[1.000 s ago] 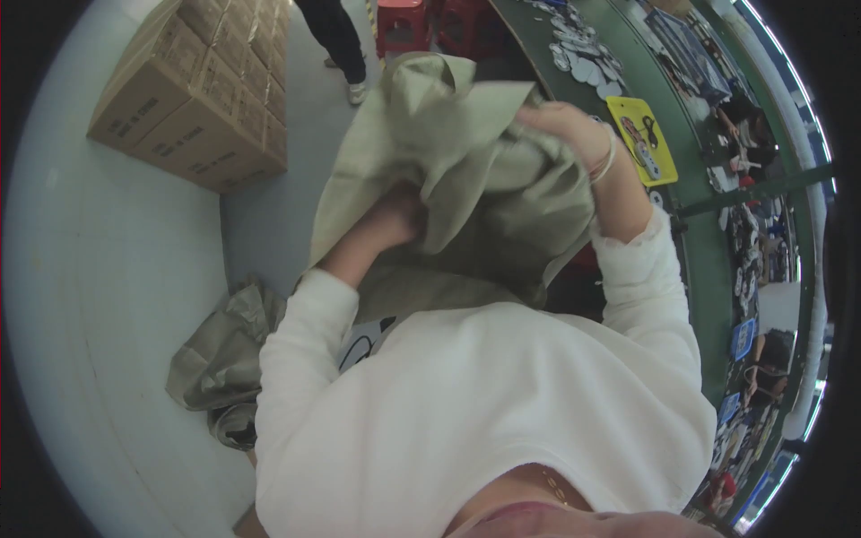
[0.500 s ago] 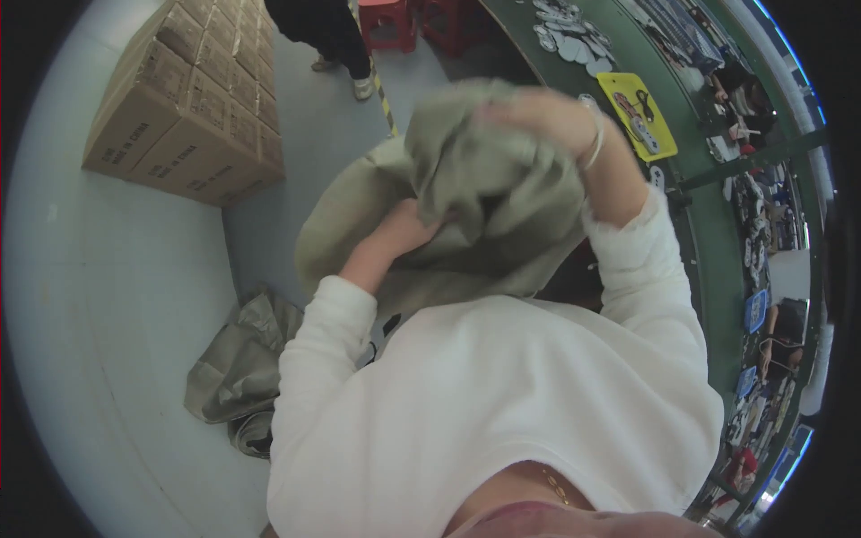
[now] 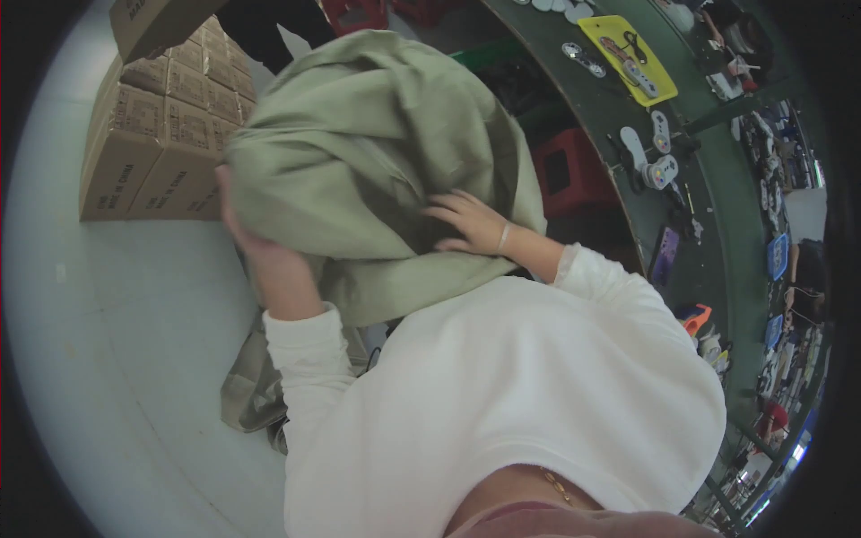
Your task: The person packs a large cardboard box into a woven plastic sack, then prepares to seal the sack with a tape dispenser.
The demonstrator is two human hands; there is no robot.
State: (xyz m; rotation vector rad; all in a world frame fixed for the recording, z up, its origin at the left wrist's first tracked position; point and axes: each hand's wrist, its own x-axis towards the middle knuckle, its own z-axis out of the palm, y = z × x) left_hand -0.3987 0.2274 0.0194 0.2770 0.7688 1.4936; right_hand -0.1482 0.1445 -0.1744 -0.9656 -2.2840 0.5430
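Observation:
A large grey-green cloth (image 3: 359,117), bunched into a rounded, folded bulk, fills the space before my chest. My left hand (image 3: 256,247) grips its left edge, with the fingers partly hidden against the fabric. On the front folds, just above the lower hem, lies my right hand (image 3: 471,224) with its fingers spread. Whether anything is inside the cloth cannot be seen. A second piece of grey-green cloth (image 3: 251,386) lies crumpled on the floor, partly behind my left sleeve.
Stacked cartons (image 3: 143,161) stand at left; another carton (image 3: 161,22) is above them, beside a person's dark legs (image 3: 269,31). The green workbench (image 3: 583,99) on the right holds a yellow tray (image 3: 659,76), game controllers (image 3: 661,170) and a phone (image 3: 665,255). A red stool (image 3: 569,170) stands below.
The cloth bulges wider and higher. My left hand has moved from the inner folds to the outer left edge; my right came down from the top. A carton has appeared at upper left.

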